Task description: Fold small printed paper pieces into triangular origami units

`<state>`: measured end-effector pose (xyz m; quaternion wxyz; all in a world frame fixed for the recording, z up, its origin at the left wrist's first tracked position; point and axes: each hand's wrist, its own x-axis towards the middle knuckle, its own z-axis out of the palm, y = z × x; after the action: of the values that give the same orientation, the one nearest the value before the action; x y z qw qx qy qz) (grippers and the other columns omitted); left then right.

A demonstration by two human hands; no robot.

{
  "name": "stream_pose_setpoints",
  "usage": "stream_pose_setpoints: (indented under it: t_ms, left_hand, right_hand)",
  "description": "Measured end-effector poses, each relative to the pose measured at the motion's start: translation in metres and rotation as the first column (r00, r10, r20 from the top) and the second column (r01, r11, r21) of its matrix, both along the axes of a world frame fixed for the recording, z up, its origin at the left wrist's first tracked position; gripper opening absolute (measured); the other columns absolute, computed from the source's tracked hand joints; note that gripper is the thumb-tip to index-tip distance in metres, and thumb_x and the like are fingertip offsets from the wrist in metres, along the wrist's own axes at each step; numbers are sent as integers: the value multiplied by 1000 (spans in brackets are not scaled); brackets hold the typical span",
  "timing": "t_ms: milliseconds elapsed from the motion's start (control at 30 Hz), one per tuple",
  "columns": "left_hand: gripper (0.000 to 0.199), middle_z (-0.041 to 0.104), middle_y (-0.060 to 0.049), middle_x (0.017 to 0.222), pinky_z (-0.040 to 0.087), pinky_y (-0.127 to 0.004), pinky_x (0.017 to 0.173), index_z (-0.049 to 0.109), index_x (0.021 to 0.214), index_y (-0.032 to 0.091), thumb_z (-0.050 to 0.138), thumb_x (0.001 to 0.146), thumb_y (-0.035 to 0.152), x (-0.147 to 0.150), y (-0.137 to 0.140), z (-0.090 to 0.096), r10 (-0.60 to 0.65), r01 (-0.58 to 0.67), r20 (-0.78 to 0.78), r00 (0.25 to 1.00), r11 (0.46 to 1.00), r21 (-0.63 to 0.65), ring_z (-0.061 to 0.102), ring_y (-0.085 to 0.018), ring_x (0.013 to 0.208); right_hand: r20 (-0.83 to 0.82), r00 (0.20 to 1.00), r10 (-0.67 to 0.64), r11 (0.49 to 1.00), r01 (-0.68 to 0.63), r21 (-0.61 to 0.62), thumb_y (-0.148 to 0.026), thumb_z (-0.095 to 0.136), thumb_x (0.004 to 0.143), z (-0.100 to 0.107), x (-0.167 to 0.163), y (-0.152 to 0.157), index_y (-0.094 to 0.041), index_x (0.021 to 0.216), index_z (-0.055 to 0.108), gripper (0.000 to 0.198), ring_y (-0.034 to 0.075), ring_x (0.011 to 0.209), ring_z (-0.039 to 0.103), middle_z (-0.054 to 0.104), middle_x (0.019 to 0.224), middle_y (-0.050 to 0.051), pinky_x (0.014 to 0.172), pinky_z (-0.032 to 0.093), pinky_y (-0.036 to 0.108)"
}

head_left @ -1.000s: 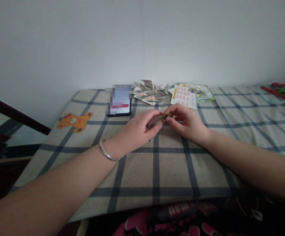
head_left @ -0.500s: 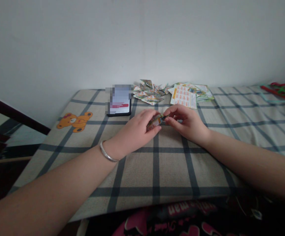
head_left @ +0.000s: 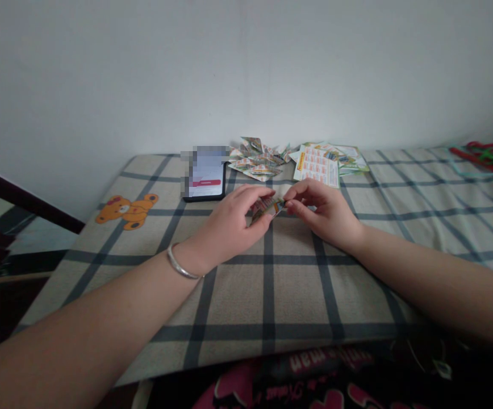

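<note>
While gripping folded paper [head_left: 266,208] in the fingers of left hand [head_left: 233,218] and right hand [head_left: 327,211], short of the desk's [head_left: 301,298] far edge, have just eased the left slightly away, apparently exposing more to work.

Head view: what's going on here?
A person has a small folded paper between both hands over a checked cloth. The left hand holds it between thumb and fingers; the right hand has its fingertips at the paper's near-right end. Behind, by the wall, a phone sits left of a pile of folded pieces, with flat sheets to the right of that.
</note>
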<state>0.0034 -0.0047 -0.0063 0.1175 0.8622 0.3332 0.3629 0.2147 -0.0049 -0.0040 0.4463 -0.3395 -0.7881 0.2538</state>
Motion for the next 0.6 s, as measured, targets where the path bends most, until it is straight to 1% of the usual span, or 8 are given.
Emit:
stream_pose_setpoints:
  t_ms: [133,200,300,367,467,533,600]
  left_hand:
    - [31,63,-10,115,50,-38,97,57,116,13,59,85,21,0,-1,1,3,-2,-36,999,1000,9,60,-20,109]
    - [32,63,-9,116,51,-37,97,56,117,14,59,86,21,1,-2,1,0,0,-43,999,1000,2,60,-20,109]
    - [35,63,-8,119,52,-36,96,55,120,16,59,87,22,2,-3,0,11,-11,-12,1000,1000,-29,62,-19,107]
    - [36,63,-8,120,54,-36,94,54,121,17,61,86,24,4,-4,-1,14,-13,15,1000,999,-53,63,-19,106]
    - [36,63,-8,116,56,-35,89,53,119,17,62,86,24,5,-4,-2,-14,20,62,998,994,-105,66,-19,102]
    - [35,64,-8,116,57,-34,89,52,119,17,62,85,22,5,-3,-3,-39,54,111,993,988,-143,66,-18,101]
    - [36,63,-8,117,57,-35,92,51,119,18,62,85,21,5,-2,-4,-62,91,161,985,979,-181,66,-18,105]
  right_hand:
    - [-10,1000,-11,1000,11,-6,-24,59,89,1,0,0,-18,89,59,6,10,67,58,62,79,1,58,48,22]
    - [-23,1000,-8,1000,7,-24,-25,62,88,0,0,1,-19,93,58,9,10,68,58,62,81,1,58,48,22]
    - [-43,999,27,997,-31,-76,-25,68,83,-2,-1,2,-21,104,53,26,10,69,59,63,89,1,56,49,21]
    - [-41,998,57,992,-61,-111,-25,69,82,-3,-1,2,-21,107,50,33,10,69,60,63,90,1,55,49,21]
    - [-5,998,70,989,-70,-133,-26,68,83,-2,-2,1,-21,103,50,28,10,70,60,62,88,0,54,48,20]
    - [23,998,65,991,-62,-122,-27,68,83,-1,-2,1,-21,99,52,23,10,70,61,63,87,0,53,48,19]
    - [45,998,51,994,-47,-94,-26,66,85,-1,-2,1,-20,95,53,18,10,69,60,63,85,0,54,48,20]
